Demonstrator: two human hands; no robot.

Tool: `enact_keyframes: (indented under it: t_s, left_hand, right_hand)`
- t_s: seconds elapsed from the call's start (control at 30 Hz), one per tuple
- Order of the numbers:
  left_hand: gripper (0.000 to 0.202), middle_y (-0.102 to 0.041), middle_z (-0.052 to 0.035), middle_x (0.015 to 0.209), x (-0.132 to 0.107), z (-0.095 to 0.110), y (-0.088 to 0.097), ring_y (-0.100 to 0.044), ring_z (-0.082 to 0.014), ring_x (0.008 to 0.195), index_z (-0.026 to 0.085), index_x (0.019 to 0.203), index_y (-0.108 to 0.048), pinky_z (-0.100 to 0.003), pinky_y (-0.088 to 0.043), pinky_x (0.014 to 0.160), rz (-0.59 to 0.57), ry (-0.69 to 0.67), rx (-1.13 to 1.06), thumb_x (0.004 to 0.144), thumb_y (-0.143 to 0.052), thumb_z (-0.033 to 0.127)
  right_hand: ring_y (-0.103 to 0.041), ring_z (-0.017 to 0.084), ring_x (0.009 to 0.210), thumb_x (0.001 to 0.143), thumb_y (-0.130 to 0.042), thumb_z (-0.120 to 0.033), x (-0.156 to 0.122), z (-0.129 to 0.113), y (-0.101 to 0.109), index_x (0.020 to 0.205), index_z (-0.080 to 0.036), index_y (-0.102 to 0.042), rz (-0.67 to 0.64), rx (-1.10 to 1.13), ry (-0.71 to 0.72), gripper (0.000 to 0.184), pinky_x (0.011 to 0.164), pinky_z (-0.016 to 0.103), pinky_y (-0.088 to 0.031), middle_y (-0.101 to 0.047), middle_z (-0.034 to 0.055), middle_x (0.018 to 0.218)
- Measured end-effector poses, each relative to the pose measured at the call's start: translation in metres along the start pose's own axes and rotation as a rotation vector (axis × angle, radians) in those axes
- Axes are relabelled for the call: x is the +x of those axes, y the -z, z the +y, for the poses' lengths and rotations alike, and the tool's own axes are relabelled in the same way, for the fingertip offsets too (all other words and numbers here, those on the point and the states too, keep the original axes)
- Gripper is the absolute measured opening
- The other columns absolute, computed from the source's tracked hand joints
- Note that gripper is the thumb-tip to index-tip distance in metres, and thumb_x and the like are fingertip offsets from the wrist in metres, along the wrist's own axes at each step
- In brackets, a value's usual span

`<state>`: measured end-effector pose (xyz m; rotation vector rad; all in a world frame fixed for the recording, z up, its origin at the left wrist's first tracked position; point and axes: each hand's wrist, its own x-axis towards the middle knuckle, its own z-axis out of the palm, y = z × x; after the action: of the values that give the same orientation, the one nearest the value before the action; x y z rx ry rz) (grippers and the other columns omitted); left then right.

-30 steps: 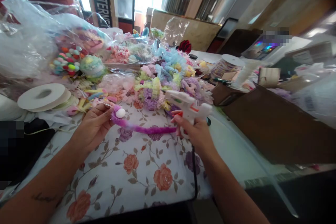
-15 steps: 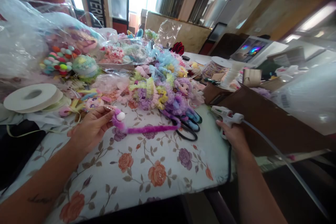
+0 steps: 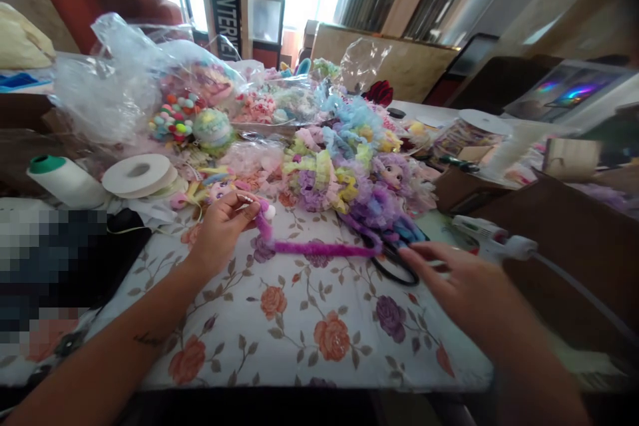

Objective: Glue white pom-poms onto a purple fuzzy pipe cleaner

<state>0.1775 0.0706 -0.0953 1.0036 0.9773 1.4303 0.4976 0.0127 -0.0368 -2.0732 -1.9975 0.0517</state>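
Note:
My left hand [image 3: 222, 229] pinches one end of a fuzzy purple headband [image 3: 319, 248] that carries a small white pompom [image 3: 269, 212]. The band arcs across the floral tablecloth [image 3: 299, 326]. My right hand [image 3: 462, 283] hovers empty with fingers stretched out, pointing left toward the band's other end and the black-handled scissors [image 3: 394, 266]. A white glue gun [image 3: 492, 239] lies on the table just beyond that hand, apart from it.
A heap of frilly pastel bows and a small doll [image 3: 392, 176] fills the table's middle. Plastic bags of pompoms [image 3: 172, 116], a ribbon spool [image 3: 140, 175] and a thread cone [image 3: 62, 180] stand at left. A brown cardboard box [image 3: 564, 239] stands at right.
My right hand set the glue gun down at the right, let go of it, and now reaches back left with open fingers. My left hand keeps its hold on the band.

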Motion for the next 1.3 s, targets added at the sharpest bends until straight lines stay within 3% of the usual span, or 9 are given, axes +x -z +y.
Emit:
enact_keyframes:
  t_s: [0.07, 0.17, 0.23, 0.4, 0.53, 0.67, 0.87, 1.03, 1.3]
  left_hand:
    - [0.021, -0.070, -0.0016, 0.079, -0.001, 0.001, -0.001, -0.064, -0.0126, 0.068, 0.018, 0.078, -0.066, -0.025, -0.057, 0.065, 0.010, -0.028, 0.031, 0.073, -0.078, 0.034]
    - [0.021, -0.069, -0.0020, 0.080, 0.000, 0.000, 0.000, -0.064, -0.0125, 0.070, 0.017, 0.079, -0.067, -0.024, -0.056, 0.066, 0.028, -0.070, 0.061, 0.074, -0.078, 0.034]
    - [0.020, -0.069, -0.0022, 0.081, 0.001, -0.001, 0.002, -0.065, -0.0130, 0.075, 0.018, 0.081, -0.067, -0.024, -0.056, 0.069, 0.039, -0.090, 0.071, 0.075, -0.077, 0.035]
    - [0.020, -0.066, -0.0019, 0.085, 0.002, -0.002, 0.004, -0.062, -0.0116, 0.075, 0.017, 0.081, -0.068, -0.024, -0.054, 0.073, 0.035, -0.108, 0.121, 0.078, -0.074, 0.035]
    - [0.019, -0.066, -0.0037, 0.089, 0.001, -0.002, 0.004, -0.060, -0.0137, 0.077, 0.017, 0.083, -0.068, -0.025, -0.053, 0.072, 0.031, -0.147, 0.213, 0.080, -0.072, 0.035]
    - [0.018, -0.068, -0.0057, 0.094, -0.002, -0.002, 0.000, -0.063, -0.0166, 0.084, 0.017, 0.081, -0.067, -0.026, -0.053, 0.074, 0.023, -0.152, 0.233, 0.081, -0.070, 0.035]
    - [0.019, -0.069, -0.0074, 0.106, -0.006, -0.007, -0.004, -0.066, -0.0163, 0.084, 0.017, 0.080, -0.062, -0.028, -0.054, 0.077, -0.006, -0.131, 0.229, 0.082, -0.068, 0.035]
    - [0.022, -0.068, -0.0071, 0.110, -0.008, -0.009, -0.005, -0.067, -0.0175, 0.089, 0.018, 0.078, -0.055, -0.033, -0.055, 0.083, 0.007, -0.095, 0.158, 0.080, -0.070, 0.033]
    - [0.022, -0.068, -0.0059, 0.110, -0.008, -0.009, -0.006, -0.068, -0.0159, 0.090, 0.017, 0.078, -0.053, -0.031, -0.056, 0.083, -0.012, -0.042, 0.070, 0.080, -0.071, 0.030]
  right_hand:
    - [-0.070, 0.026, 0.080, 0.089, -0.052, -0.049, 0.004, -0.042, -0.009, 0.092, -0.024, -0.069, -0.108, 0.262, 0.250, 0.030, 0.067, 0.036, -0.051, -0.074, 0.0071, 0.086]
    - [-0.068, 0.022, 0.085, 0.089, -0.056, -0.041, 0.016, -0.093, -0.030, 0.093, -0.023, -0.063, -0.156, 0.512, 0.387, 0.019, 0.071, 0.031, -0.050, -0.072, 0.0046, 0.090]
    - [-0.066, 0.022, 0.090, 0.086, -0.061, -0.038, 0.025, -0.119, -0.049, 0.093, -0.022, -0.057, -0.122, 0.637, 0.381, 0.018, 0.072, 0.031, -0.050, -0.069, 0.0053, 0.095]
    - [-0.062, 0.021, 0.083, 0.071, -0.075, -0.048, 0.035, -0.154, -0.096, 0.089, -0.022, -0.047, -0.108, 0.969, 0.206, 0.042, 0.074, 0.035, -0.048, -0.064, 0.0040, 0.089]
    - [-0.058, 0.015, 0.067, 0.067, -0.078, -0.049, 0.032, -0.161, -0.109, 0.086, -0.023, -0.044, -0.199, 1.314, 0.063, 0.047, 0.060, 0.028, -0.046, -0.056, -0.0034, 0.072]
    - [-0.050, 0.010, 0.053, 0.067, -0.080, -0.044, 0.029, -0.162, -0.108, 0.088, -0.021, -0.048, -0.282, 1.469, 0.034, 0.044, 0.051, 0.023, -0.039, -0.052, -0.0081, 0.060]
    - [-0.046, 0.010, 0.053, 0.069, -0.077, -0.040, 0.028, -0.159, -0.110, 0.078, -0.018, -0.057, -0.284, 1.389, 0.027, 0.030, 0.050, 0.023, -0.037, -0.052, -0.0052, 0.059]
    - [-0.047, 0.011, 0.057, 0.079, -0.068, -0.035, 0.027, -0.156, -0.111, 0.068, -0.019, -0.056, -0.161, 1.278, 0.107, 0.023, 0.054, 0.025, -0.039, -0.052, -0.0029, 0.062]
    - [-0.051, 0.012, 0.060, 0.085, -0.058, -0.026, 0.021, -0.149, -0.114, 0.080, -0.021, -0.051, -0.016, 1.109, 0.212, 0.009, 0.056, 0.025, -0.042, -0.055, -0.0031, 0.068]
